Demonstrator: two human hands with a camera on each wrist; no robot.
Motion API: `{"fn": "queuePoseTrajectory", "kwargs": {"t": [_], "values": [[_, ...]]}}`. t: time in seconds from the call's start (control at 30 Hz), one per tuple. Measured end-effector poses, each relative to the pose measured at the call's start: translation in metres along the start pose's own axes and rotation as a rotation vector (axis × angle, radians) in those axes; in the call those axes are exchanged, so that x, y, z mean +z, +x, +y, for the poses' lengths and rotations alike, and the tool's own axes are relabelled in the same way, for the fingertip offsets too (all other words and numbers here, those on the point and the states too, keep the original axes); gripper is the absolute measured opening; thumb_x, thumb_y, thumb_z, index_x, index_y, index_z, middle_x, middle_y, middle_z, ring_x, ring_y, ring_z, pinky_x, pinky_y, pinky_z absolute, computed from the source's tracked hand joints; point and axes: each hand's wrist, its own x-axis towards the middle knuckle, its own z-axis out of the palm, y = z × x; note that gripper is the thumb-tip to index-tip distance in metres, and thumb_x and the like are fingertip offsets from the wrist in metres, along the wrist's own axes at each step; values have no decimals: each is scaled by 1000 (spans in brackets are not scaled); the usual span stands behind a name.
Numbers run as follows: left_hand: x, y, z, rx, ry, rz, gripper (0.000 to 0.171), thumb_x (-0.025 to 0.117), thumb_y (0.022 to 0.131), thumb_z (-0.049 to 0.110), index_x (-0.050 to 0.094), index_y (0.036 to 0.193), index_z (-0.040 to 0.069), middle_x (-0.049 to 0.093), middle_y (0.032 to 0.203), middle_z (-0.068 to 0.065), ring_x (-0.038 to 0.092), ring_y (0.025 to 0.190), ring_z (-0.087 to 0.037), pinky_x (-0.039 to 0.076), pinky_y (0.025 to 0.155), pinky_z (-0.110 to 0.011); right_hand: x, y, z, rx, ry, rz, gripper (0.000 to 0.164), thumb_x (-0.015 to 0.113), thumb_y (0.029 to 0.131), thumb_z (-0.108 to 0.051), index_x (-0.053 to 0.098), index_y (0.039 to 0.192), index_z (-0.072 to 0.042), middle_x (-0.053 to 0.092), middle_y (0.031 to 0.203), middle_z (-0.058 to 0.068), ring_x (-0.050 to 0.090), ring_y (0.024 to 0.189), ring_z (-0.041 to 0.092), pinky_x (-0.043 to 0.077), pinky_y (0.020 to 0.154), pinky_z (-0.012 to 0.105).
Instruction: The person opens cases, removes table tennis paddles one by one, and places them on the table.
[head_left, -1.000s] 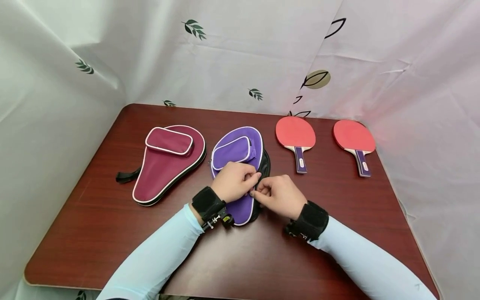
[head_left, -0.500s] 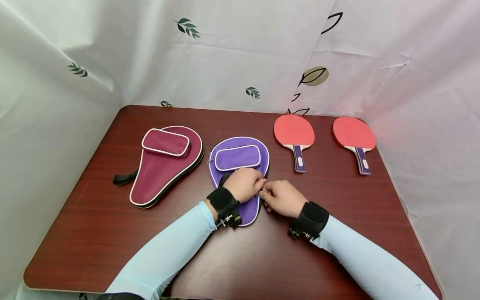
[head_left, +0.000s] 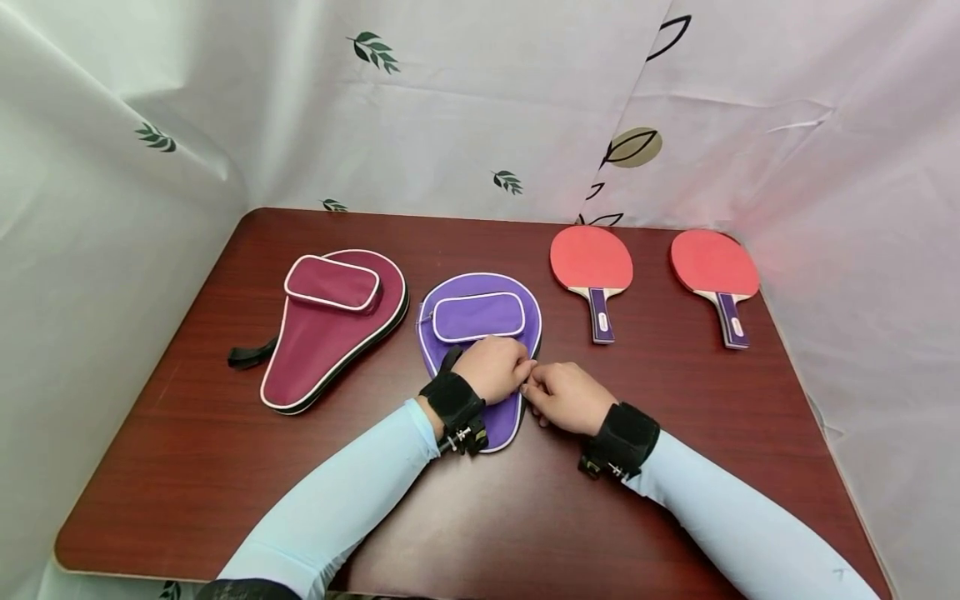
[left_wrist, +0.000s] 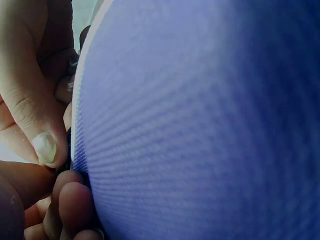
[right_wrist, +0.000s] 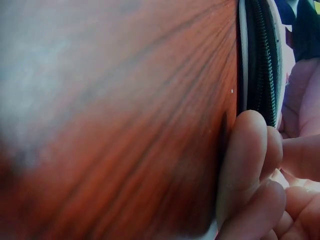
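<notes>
A purple table tennis paddle case with white piping and a front pocket lies on the table, handle end toward me. My left hand lies across its narrowing part and grips the right-hand edge with curled fingers. Right beside it, my right hand pinches at the same edge, its fingertips meeting the left hand's. The right wrist view shows a dark zipper along the case's side, running down to the fingers. Whatever small part sits between the fingertips is hidden. In the left wrist view the purple fabric fills most of the frame.
A maroon paddle case with a black strap lies to the left. Two red paddles, one nearer and one farther right, lie at the back right of the brown table. A pale curtain hangs behind.
The purple case has turned straighter and lies flatter; the black side that showed at its right is now mostly covered. Both hands have shifted slightly right along with the edge.
</notes>
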Motion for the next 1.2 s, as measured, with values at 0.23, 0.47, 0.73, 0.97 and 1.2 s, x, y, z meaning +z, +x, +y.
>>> {"fn": "queuePoseTrajectory", "kwargs": {"t": [0.23, 0.47, 0.73, 0.97, 1.2], "values": [[4, -4, -1, 29, -2, 41, 36, 66, 109, 25, 61, 74, 20, 54, 65, 6, 59, 65, -15, 49, 64, -35, -1, -2, 0, 28, -38, -5, 33, 62, 110, -18, 63, 76, -17, 61, 58, -12, 64, 52, 6, 51, 56, 31], [12, -7, -10, 54, -10, 32, 29, 66, 106, 23, 64, 78, 22, 56, 66, 8, 59, 64, -13, 48, 62, -34, -3, -4, -1, 51, -64, -17, 37, 64, 110, -22, 63, 74, -17, 60, 55, -13, 63, 50, 8, 51, 56, 32], [4, -30, -17, 122, 9, -18, 13, 68, 105, 21, 75, 94, 20, 69, 81, 6, 67, 75, -14, 56, 71, -40, -4, -5, -4, 57, -104, -9, 40, 66, 110, -25, 63, 71, -19, 58, 54, -12, 60, 48, 8, 50, 55, 32], [-21, -70, -18, 188, -11, 19, 12, 70, 106, 22, 79, 111, 14, 77, 96, 2, 74, 89, -17, 60, 83, -41, -6, -5, -11, 15, -176, 45, 39, 71, 107, -26, 61, 70, -20, 54, 56, -12, 54, 53, 7, 45, 56, 31], [-45, -99, -58, 191, -48, 228, 16, 76, 101, 17, 79, 114, 9, 73, 91, 2, 68, 79, -14, 58, 78, -40, -5, -3, -23, -26, -203, 98, 37, 75, 105, -27, 61, 71, -24, 48, 60, -14, 49, 56, 6, 40, 56, 28]]}}
